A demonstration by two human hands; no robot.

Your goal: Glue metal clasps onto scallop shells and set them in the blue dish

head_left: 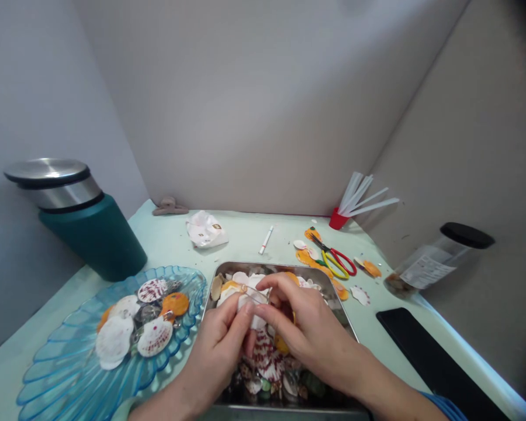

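Observation:
My left hand [221,336] pinches a small white shell [248,299] above a metal tray [349,327] full of shells. Close beside it, my right hand [300,321] has thumb and fingertips drawn together on a thin thread or wire that runs over the white shell. Beneath both hands lie white, orange and brown-striped shells [267,356], with small stones near the tray's front. The palms and part of the tray's contents are hidden by my fingers.
Left: blue shell-shaped dish [61,351] of shells, green bottle [92,234]. Behind: plastic bag [206,230], marker [266,240]. Right: scissors [333,257], orange shells [304,257], red cup [338,219] of white sticks, jar [433,263], black flat object [433,356].

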